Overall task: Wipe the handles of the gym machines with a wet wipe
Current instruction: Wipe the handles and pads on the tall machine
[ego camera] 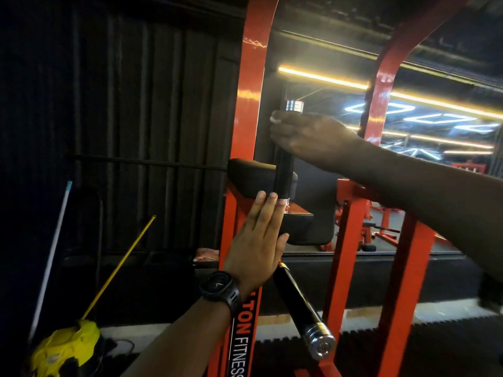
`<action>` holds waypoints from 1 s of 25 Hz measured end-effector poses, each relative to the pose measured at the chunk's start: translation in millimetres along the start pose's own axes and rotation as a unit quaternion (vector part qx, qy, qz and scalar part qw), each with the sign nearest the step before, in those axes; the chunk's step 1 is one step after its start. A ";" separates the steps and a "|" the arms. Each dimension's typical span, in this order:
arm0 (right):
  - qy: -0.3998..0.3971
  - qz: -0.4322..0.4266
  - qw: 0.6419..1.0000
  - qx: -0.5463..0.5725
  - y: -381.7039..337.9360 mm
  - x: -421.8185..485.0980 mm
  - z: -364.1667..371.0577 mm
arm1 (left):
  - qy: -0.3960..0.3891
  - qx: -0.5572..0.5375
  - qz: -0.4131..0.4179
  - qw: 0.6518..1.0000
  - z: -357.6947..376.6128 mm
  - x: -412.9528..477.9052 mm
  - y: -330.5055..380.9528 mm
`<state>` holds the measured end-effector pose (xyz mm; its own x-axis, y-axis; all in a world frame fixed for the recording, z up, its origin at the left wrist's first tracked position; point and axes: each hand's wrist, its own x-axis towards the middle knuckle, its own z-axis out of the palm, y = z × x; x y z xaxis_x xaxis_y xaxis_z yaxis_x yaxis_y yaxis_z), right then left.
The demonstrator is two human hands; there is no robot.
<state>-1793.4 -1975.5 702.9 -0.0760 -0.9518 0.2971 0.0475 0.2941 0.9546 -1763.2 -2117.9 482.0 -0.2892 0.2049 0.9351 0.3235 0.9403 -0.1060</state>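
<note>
Axis: upright handle (283,175) vertical.
Grip: right hand (307,137) clasps its top over wet wipe (275,120).
Base: left hand (258,240) flat, straight-fingered, nearer.

The machine frame (251,85) is orange painted metal, smooth and very shiny. The upright handle (283,172) has a dull black grip and a bright silver metal cap (294,106). The lower handle (296,297) is shinier black, with a ridged silver metal end. The black pad (245,172) looks smooth and soft. The wristwatch (219,287) looks like dull dark plastic. The yellow lump (65,346) looks like shiny plastic.
</note>
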 end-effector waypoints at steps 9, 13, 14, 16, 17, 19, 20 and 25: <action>0.014 -0.146 0.980 0.137 -29.8 -8.8 -15.3 | 0.004 -0.031 -0.002 1.000 0.6 -0.1 -0.4; 0.052 -0.105 0.978 0.170 -42.9 -24.3 -12.1 | 0.000 -0.034 0.001 0.999 1.0 -0.7 -2.1; 0.056 -0.041 0.976 0.208 -48.6 -30.5 -8.8 | 0.000 -0.032 -0.002 0.999 1.3 0.1 -1.9; 0.025 0.126 0.947 0.295 -68.4 -35.7 -8.4 | -0.001 -0.028 -0.010 1.000 1.8 0.8 -0.7; 0.020 0.204 0.920 0.335 -82.1 -33.7 -11.7 | -0.001 -0.026 -0.013 1.000 2.5 0.2 0.1; 0.069 0.378 0.809 0.444 -108.1 -22.0 -26.4 | -0.004 -0.025 -0.015 1.000 3.4 0.0 0.0; 0.096 0.467 0.720 0.505 -116.8 -15.2 -34.4 | -0.009 -0.025 -0.016 1.000 3.4 0.4 -1.3; 0.110 0.680 0.471 0.550 -127.3 -6.1 -48.0 | -0.018 -0.004 -0.007 1.000 -0.3 0.6 0.7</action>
<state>-1751.1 -2011.3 578.5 -0.6099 0.2328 0.7575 -0.6515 0.3970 -0.6465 -1762.8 -2117.3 482.6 -0.3262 0.2020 0.9235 0.3272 0.9407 -0.0902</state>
